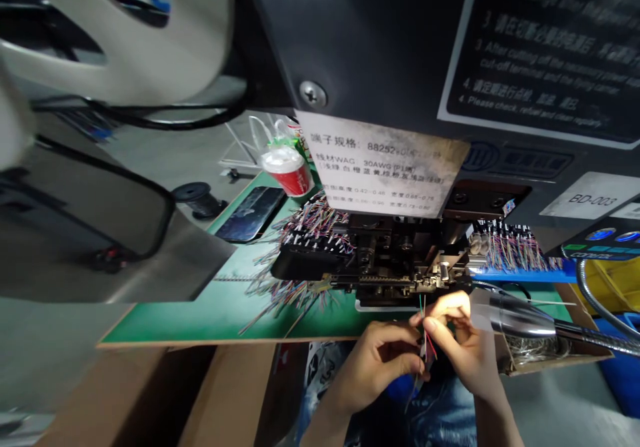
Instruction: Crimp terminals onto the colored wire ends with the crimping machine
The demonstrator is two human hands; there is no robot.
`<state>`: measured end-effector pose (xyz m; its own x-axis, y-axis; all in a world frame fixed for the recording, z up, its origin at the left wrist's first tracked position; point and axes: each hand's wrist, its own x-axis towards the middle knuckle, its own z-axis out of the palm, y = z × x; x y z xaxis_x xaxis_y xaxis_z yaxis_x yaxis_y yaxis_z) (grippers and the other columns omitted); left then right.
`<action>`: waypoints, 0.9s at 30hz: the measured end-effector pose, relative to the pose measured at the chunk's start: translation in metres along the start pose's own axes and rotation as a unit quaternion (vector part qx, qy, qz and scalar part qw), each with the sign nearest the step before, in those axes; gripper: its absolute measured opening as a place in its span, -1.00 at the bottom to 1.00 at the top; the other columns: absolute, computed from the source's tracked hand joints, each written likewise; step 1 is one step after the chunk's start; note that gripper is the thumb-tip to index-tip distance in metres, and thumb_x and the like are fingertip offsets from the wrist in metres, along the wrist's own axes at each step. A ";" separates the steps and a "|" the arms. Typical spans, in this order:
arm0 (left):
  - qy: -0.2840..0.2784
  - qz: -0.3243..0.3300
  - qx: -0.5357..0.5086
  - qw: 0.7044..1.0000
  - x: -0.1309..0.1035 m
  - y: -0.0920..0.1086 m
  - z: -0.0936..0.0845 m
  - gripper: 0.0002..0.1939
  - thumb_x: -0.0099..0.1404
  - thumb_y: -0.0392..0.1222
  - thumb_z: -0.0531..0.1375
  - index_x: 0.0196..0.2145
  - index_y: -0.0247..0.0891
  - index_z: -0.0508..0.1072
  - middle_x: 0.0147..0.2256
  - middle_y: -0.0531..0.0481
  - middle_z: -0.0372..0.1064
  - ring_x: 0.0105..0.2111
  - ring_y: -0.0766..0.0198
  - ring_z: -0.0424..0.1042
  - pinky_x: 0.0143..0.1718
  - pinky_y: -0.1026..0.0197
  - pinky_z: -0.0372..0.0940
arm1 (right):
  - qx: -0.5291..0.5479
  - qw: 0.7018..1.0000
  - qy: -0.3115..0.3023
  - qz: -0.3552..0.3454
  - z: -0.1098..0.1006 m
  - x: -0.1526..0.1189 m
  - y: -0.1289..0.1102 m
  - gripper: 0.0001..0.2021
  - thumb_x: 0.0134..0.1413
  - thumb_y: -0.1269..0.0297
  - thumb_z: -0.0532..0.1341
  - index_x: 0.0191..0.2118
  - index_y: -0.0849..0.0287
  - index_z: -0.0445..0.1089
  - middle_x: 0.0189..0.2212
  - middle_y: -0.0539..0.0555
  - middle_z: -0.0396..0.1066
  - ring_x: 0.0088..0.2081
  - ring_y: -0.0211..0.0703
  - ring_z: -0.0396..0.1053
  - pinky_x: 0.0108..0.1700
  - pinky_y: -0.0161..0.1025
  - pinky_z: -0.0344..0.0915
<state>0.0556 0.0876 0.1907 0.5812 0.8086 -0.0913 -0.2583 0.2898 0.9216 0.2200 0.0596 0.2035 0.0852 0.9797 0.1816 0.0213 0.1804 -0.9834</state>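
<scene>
In front of the machine's lower edge, my left hand is closed, fingertips pinching the lower part of a small cable of thin coloured wires. Opposite it, my right hand pinches the upper strands between thumb and fingers. Green and white wire tips stick up above the fingers, and a red strand bends out below. The cable's lower end hangs toward my lap, partly hidden by my left hand. Just beyond my hands is the metal crimping mechanism of a dark terminal machine.
Bundles of coloured wires lie left of the mechanism, more wires behind it at right. A phone and red cup rest on the green table. A lamp head juts in beside my right hand, above a carton.
</scene>
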 end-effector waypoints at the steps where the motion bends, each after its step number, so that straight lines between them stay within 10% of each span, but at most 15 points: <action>1: 0.020 0.002 0.013 1.000 0.001 -0.002 0.002 -0.65 0.09 0.04 0.55 -0.50 -0.32 0.64 -0.50 0.00 0.50 -0.52 0.25 0.56 -0.42 0.32 0.48 | 0.003 1.000 0.016 0.007 0.002 0.000 0.001 -0.84 0.31 0.14 0.33 -0.26 0.08 0.55 -0.42 0.02 0.59 -0.37 -0.10 0.56 -0.27 -0.20 0.50; 8: 0.133 0.077 0.076 0.985 0.010 -0.013 0.010 -0.76 0.16 -0.08 0.49 -0.41 -0.32 0.64 -0.37 -0.02 0.48 -0.44 0.21 0.59 -0.36 0.29 0.55 | 0.011 0.995 0.094 0.034 0.008 0.006 0.003 -0.82 0.28 0.09 0.35 -0.16 0.08 0.59 -0.28 0.10 0.69 -0.20 0.05 0.66 -0.10 -0.08 0.55; 27: 0.150 0.114 0.117 0.975 0.010 -0.017 0.011 -0.82 0.23 -0.14 0.42 -0.41 -0.33 0.64 -0.37 -0.03 0.45 -0.44 0.27 0.53 -0.41 0.37 0.50 | -0.019 0.994 0.101 0.038 0.010 0.009 0.001 -0.83 0.28 0.13 0.34 -0.15 0.08 0.59 -0.28 0.08 0.69 -0.21 0.04 0.65 -0.12 -0.08 0.56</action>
<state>0.0746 0.0852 0.1779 0.2686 0.9618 0.0529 -0.1508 -0.0122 0.9885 0.2110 0.0698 0.2038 0.2856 0.9523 0.1074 0.0442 0.0988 -0.9941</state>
